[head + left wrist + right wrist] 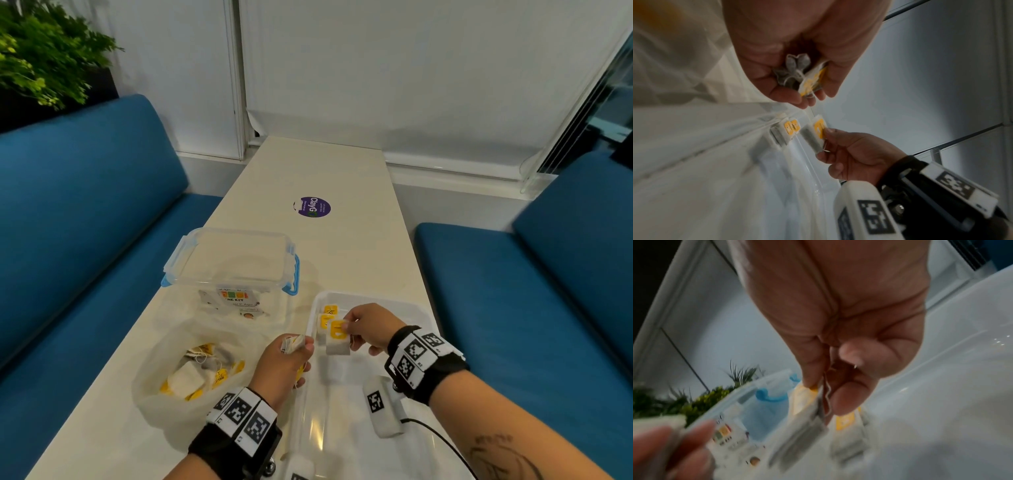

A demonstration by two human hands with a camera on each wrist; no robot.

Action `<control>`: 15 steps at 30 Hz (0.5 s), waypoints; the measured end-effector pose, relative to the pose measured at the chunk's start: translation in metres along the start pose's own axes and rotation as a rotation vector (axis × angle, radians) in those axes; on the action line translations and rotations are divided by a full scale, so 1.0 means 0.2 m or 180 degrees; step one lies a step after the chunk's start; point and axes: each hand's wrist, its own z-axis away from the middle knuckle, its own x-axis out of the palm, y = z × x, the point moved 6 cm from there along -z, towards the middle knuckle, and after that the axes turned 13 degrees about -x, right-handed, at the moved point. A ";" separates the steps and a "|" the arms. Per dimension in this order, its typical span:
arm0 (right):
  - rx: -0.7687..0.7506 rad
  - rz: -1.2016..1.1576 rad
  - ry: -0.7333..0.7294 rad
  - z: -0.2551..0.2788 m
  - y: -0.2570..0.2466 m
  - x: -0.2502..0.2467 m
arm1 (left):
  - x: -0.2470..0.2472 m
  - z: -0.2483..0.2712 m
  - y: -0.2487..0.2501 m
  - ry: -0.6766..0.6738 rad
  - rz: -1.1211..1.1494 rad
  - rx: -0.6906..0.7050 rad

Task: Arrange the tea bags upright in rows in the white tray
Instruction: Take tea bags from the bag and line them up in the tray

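Your right hand (368, 329) is pinching a tea bag (337, 337) upright over the white tray (423, 313), just beside two standing bags (325, 317); your left hand (284, 366) is clutching a bundle of tea bags (293, 343).

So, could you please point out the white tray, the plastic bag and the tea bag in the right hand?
white tray (423, 310), head view, far rim.
plastic bag (154, 356), head view, left wall.
tea bag (337, 342), head view, paper pouch.

On the table (342, 171), the tray (424, 311) lies at 5 o'clock, two tea bags (325, 317) upright in its 11 o'clock corner. The bag (161, 346) of tea bags lies at 7 o'clock, the box (229, 263) behind it.
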 end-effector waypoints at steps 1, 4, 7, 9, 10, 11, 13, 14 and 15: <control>0.0040 0.0099 -0.0061 -0.01 0.00 0.02 | 0.00 0.00 -0.01 0.0000 0.0012 -0.0018; 0.0150 0.0308 -0.0171 -0.06 0.02 0.07 | 0.00 0.00 -0.02 -0.0002 -0.0004 -0.0066; 0.0257 0.0290 -0.0126 -0.12 0.04 0.10 | 0.00 -0.01 -0.04 -0.0029 0.0003 -0.0077; 0.0297 0.0309 -0.0068 -0.16 0.05 0.11 | -0.01 -0.01 -0.04 -0.0040 0.0013 -0.0086; 0.0297 0.0385 -0.0074 -0.17 0.05 0.11 | -0.01 -0.01 -0.05 -0.0049 0.0020 -0.0091; 0.0280 0.0505 -0.0087 -0.19 0.05 0.11 | -0.01 -0.01 -0.05 -0.0063 0.0021 -0.0092; 0.0217 0.0775 -0.0119 -0.23 0.05 0.11 | -0.01 -0.01 -0.05 -0.0076 0.0006 -0.0092; 0.0224 0.0921 -0.0127 -0.24 0.06 0.12 | -0.01 -0.01 -0.05 -0.0078 -0.0003 -0.0091; 0.0240 0.1062 -0.0117 -0.25 0.06 0.13 | -0.01 -0.01 -0.05 -0.0083 -0.0009 -0.0090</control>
